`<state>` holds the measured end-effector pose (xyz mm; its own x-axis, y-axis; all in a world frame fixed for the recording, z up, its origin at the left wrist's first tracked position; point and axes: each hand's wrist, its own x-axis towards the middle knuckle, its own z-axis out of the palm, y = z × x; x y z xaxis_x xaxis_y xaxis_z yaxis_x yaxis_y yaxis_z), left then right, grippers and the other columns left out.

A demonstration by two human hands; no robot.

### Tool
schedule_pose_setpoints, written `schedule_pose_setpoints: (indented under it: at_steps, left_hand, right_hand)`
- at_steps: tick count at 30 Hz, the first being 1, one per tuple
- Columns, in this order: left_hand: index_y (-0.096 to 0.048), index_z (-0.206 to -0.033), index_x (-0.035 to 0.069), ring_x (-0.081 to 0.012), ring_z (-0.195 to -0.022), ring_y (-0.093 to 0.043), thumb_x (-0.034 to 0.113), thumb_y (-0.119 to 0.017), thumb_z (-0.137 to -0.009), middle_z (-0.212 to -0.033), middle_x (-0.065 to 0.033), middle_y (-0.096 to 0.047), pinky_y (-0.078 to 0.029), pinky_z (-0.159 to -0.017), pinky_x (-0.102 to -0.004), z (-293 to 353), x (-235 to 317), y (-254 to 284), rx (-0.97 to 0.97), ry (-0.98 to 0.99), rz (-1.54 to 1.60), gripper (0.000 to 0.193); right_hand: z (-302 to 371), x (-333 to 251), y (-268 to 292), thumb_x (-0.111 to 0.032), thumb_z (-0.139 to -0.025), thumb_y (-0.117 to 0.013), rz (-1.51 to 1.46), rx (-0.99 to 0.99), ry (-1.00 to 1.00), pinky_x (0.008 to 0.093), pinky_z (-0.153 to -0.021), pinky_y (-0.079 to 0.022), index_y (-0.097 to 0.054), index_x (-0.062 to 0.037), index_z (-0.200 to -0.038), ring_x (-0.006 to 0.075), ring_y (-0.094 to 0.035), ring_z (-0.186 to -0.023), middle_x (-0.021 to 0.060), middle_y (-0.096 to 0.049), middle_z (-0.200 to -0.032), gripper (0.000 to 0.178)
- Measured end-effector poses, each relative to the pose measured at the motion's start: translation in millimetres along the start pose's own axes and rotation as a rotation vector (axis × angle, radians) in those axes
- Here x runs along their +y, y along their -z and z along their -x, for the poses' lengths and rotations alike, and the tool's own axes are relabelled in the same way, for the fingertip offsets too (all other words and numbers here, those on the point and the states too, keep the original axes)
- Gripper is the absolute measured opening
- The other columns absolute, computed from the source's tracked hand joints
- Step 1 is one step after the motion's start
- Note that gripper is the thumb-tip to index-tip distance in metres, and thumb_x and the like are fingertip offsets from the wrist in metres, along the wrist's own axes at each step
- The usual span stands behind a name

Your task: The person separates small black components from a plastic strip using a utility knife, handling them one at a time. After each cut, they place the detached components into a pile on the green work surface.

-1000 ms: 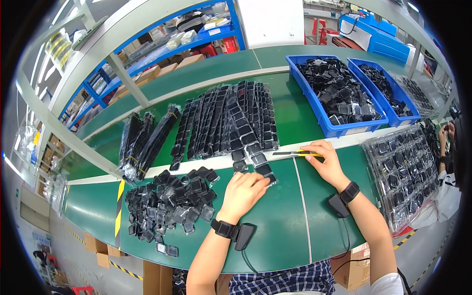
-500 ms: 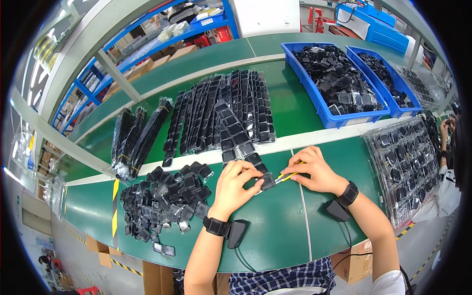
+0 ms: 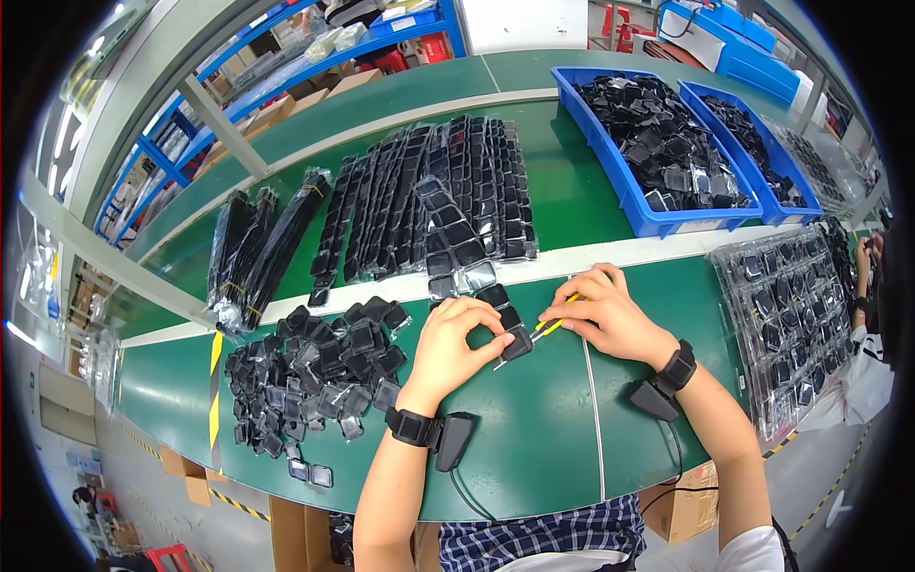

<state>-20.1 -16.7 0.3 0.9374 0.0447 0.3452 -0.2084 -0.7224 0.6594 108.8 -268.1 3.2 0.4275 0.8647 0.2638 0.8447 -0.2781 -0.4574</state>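
My left hand point(image 3: 455, 345) pinches the near end of a strip of black square pieces point(image 3: 492, 297) in clear plastic. The strip runs away from me onto more strips lying side by side point(image 3: 405, 205). In my right hand point(image 3: 610, 315) is a pair of small yellow-handled snips point(image 3: 551, 326), its metal tip up against the last piece by my left fingertips. Whether the blades are apart or together is too small to tell. Left of my left hand lies a heap of loose black square pieces point(image 3: 324, 357).
Bundled clear-wrapped strips point(image 3: 281, 253) lie at the back left. Two blue bins point(image 3: 643, 221) of black pieces stand at the back right. Stacked clear trays point(image 3: 786, 319) of pieces sit at the right edge. A pale ledge point(image 3: 610, 259) crosses the green bench. Another person's hand point(image 3: 864, 255) shows far right.
The snips' tip has moved in against the strip's end piece, and my right fingers have closed further round the handles. My left hand keeps its pinch. The whole view has shifted slightly.
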Motion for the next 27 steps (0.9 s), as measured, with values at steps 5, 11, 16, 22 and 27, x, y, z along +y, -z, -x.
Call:
schedule_pose_setpoints:
  at_steps: [5,11,16,22,27]
  left_hand:
    - [-0.075,-0.084,0.009,-0.0236,-0.101,-0.067,0.019,-0.088,-0.078,-0.099,-0.0038,-0.074,-0.05,-0.094,-0.0374,-4,0,-2,-0.02,0.02,-0.001,0.018]
    - [-0.075,-0.084,0.008,-0.0236,-0.1,-0.067,0.02,-0.088,-0.078,-0.098,-0.0029,-0.073,-0.05,-0.094,-0.0377,-5,4,1,-0.047,0.026,-0.026,0.018]
    - [-0.074,-0.086,0.007,-0.0245,-0.1,-0.067,0.018,-0.087,-0.079,-0.098,-0.0035,-0.073,-0.051,-0.094,-0.0377,-2,5,4,-0.038,0.002,-0.047,0.018]
    - [-0.073,-0.084,0.004,-0.026,-0.099,-0.067,0.013,-0.087,-0.078,-0.096,-0.0064,-0.073,-0.051,-0.092,-0.0382,-2,-4,25,-0.064,0.008,0.021,0.017]
    - [-0.068,-0.071,0.005,-0.0292,-0.096,-0.066,0.008,-0.083,-0.068,-0.093,-0.0072,-0.072,-0.051,-0.09,-0.0401,11,-18,69,-0.026,0.005,-0.254,0.016]
  right_hand:
    - [-5,-4,-9,-0.014,-0.091,-0.075,-0.005,0.004,-0.045,0.056,-0.122,-0.017,-0.077,-0.0256,-0.114,0.0185,-0.053,-0.12,-0.0038,-0.06,-0.113,0.026]
    - [-8,-8,-13,-0.019,-0.091,-0.076,-0.073,0.013,-0.003,0.0562,-0.122,-0.014,-0.077,-0.0261,-0.114,0.0197,-0.052,-0.123,-0.0034,-0.06,-0.113,0.025]
    - [-8,4,0,-0.019,-0.086,-0.079,-0.102,-0.06,0.045,0.051,-0.119,-0.02,-0.079,-0.0249,-0.11,0.0195,-0.052,-0.117,-0.0041,-0.06,-0.11,0.025]
    - [7,25,11,-0.016,-0.082,-0.082,-0.165,0.02,-0.002,0.0457,-0.116,-0.025,-0.082,-0.0227,-0.107,0.0207,-0.053,-0.113,-0.0038,-0.062,-0.108,0.025]
    - [5,19,9,-0.015,-0.084,-0.082,-0.187,0.08,-0.034,0.0437,-0.114,-0.026,-0.082,-0.0221,-0.109,0.0217,-0.053,-0.114,-0.0033,-0.064,-0.108,0.027]
